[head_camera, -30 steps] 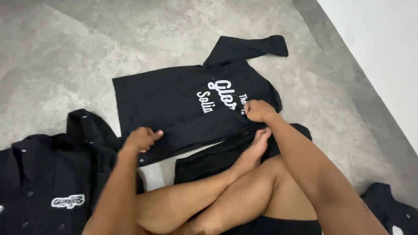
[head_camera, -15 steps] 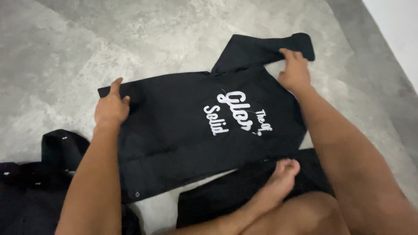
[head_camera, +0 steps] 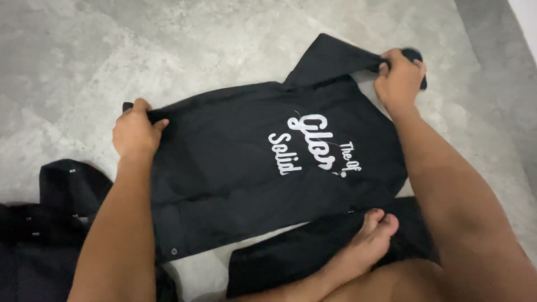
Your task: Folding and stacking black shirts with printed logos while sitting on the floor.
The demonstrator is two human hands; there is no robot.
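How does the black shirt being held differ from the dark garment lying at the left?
The held shirt lies spread flat with white lettering showing; the left garment is crumpled with none visible. The left hand and right hand grip the held shirt; the left garment lies untouched. Both are black.

A mottled grey concrete floor (head_camera: 184, 50) carries everything here. A black short-sleeved shirt with white script lettering (head_camera: 251, 184) lies spread flat across its middle, back panel up, one sleeve stretching toward the far right. Near the left edge a second dark garment with small pale snaps (head_camera: 50, 218) lies crumpled. Just nearer than the spread shirt, another black piece of cloth (head_camera: 296, 254) lies flat, with a bare foot (head_camera: 363, 240) resting on it.
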